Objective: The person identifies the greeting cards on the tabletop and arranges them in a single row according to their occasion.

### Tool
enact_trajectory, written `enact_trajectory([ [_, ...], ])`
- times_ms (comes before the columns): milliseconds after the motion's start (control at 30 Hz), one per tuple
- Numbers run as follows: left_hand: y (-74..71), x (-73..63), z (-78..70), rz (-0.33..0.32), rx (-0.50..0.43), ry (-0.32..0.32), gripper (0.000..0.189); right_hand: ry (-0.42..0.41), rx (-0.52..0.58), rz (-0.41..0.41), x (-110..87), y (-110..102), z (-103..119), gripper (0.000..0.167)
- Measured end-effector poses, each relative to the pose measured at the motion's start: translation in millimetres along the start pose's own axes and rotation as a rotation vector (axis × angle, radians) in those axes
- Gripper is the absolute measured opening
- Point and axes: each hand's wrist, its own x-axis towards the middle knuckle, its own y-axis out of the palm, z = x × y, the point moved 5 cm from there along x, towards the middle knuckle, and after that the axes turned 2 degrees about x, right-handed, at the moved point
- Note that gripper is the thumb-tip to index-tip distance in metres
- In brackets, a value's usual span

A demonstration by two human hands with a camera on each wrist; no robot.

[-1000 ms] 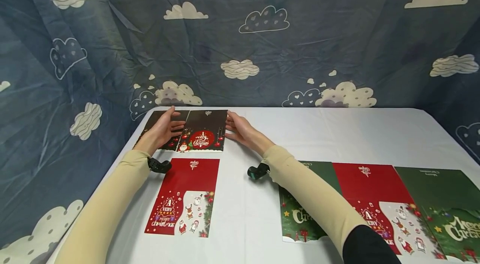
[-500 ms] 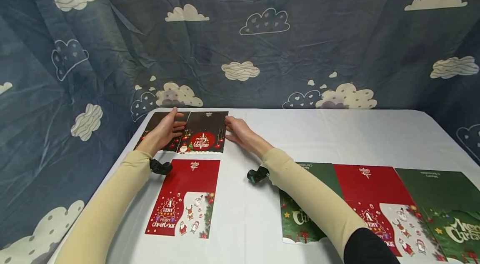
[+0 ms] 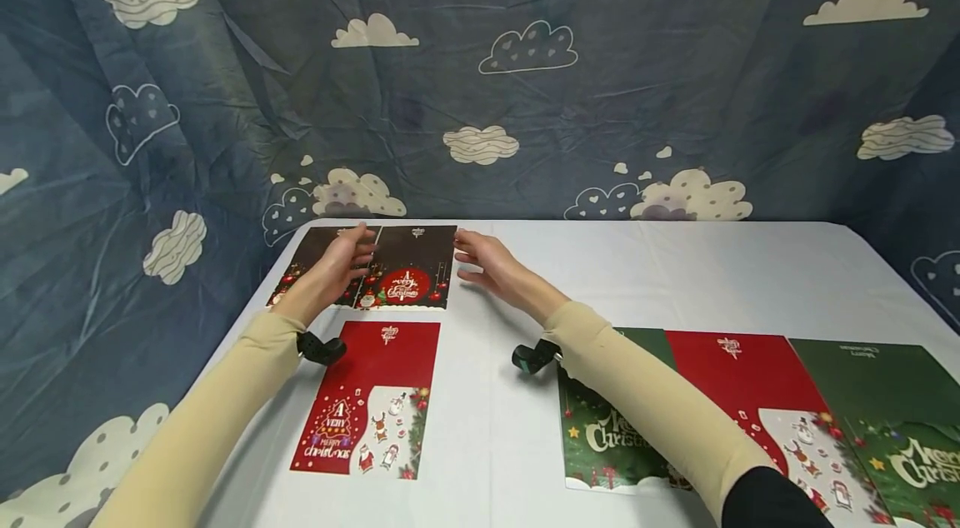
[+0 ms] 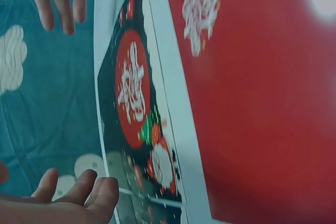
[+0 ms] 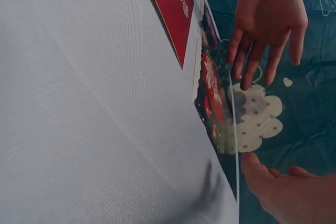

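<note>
Two black Christmas cards lie side by side at the table's far left. The right-hand black card (image 3: pixel 416 249) has a red circle with white lettering. My left hand (image 3: pixel 330 271) is over the left-hand black card (image 3: pixel 311 245), hiding much of it; its fingers are relaxed and hold nothing. Just right of the pair, my right hand (image 3: pixel 497 266) hovers with loosely bent fingers, apart from the card edge. Both wrist views show the left hand (image 4: pixel 68 200) and the right hand (image 5: pixel 286 192) facing each other, with nothing between the fingers.
Nearer me on the left lies a red Christmas card (image 3: pixel 375 399). On the right, a green card (image 3: pixel 611 436), another red card (image 3: pixel 750 361) and another green card (image 3: pixel 862 378) form a row, partly under my right forearm. A cloud-patterned curtain (image 3: pixel 525 112) hangs behind the white table (image 3: pixel 675 278).
My right hand has drawn slightly right, away from the black card's edge, with its fingers spread more. My left hand has shifted a little to the right. The cards lie as before.
</note>
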Motion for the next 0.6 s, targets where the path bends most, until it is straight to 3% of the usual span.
enact_trajectory([
  [267,22.5,-16.8,-8.2,0.04,-0.021,0.042,0.062,0.019,0.061,0.11,-27.5,-9.2,13.5,0.056],
  [600,55.7,-47.9,-12.1,0.128,-0.064,0.068,0.059,0.05,0.11,0.201,-70.0,-24.7,22.4,0.054],
])
